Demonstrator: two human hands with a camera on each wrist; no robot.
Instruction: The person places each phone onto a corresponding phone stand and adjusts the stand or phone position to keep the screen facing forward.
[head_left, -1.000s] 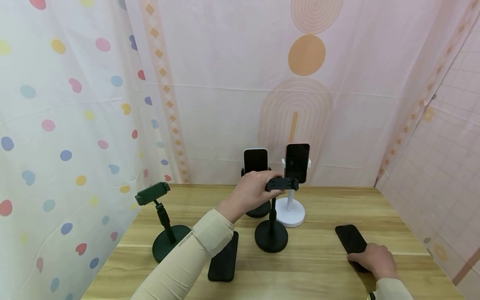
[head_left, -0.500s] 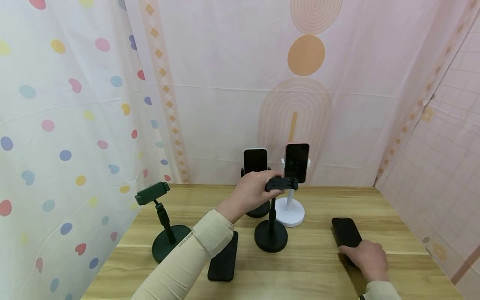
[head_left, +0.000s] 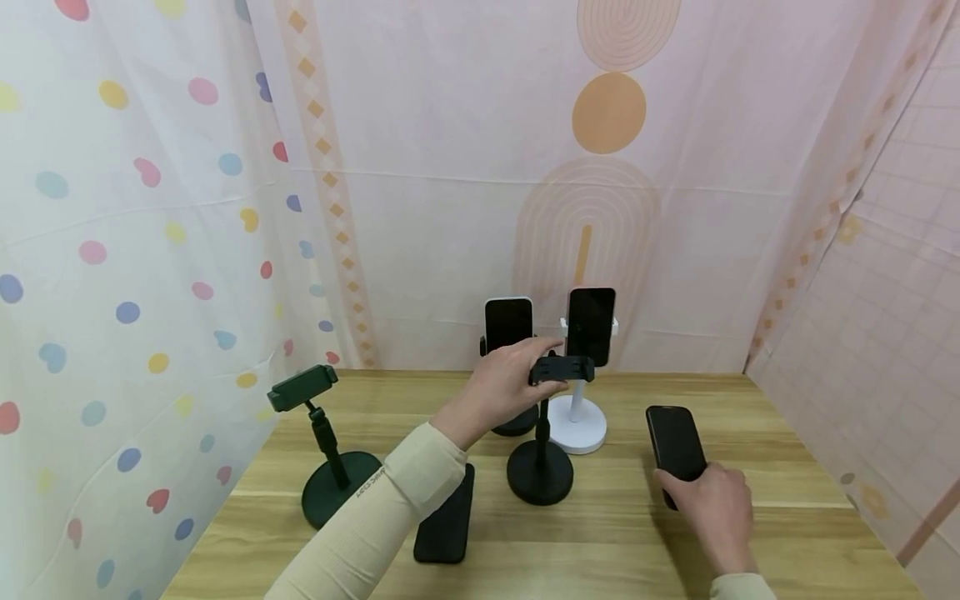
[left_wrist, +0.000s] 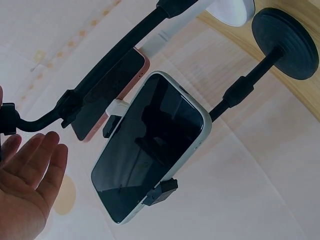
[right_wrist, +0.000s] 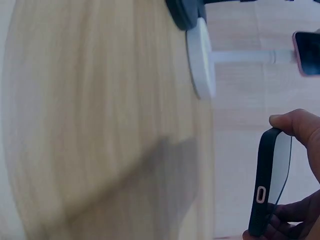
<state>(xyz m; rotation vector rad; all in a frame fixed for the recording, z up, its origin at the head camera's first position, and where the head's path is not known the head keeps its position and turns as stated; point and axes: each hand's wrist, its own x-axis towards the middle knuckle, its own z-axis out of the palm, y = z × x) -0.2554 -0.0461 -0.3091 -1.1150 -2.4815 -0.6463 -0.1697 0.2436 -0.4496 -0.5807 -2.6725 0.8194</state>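
The left hand [head_left: 510,385] grips the clamp [head_left: 562,368] of a black phone stand whose round base [head_left: 540,473] rests on the table. In the left wrist view this hand [left_wrist: 27,185] has its fingers at the stand's clamp end. The right hand [head_left: 716,510] holds a black phone [head_left: 675,442] by its lower part, tilted above the table at the right. The right wrist view shows the thumb and fingers of that hand [right_wrist: 305,175] on opposite edges of the phone [right_wrist: 265,185], its charging port visible.
Behind the left hand stand a black stand with a phone [head_left: 509,322] and a white stand [head_left: 577,425] with another phone [head_left: 591,327]. A green stand [head_left: 326,442] is at the left. One more black phone [head_left: 444,525] lies flat beside the left forearm.
The right hand has lifted its phone off the table and moved it left and towards the back. The left hand keeps its grip on the clamp.
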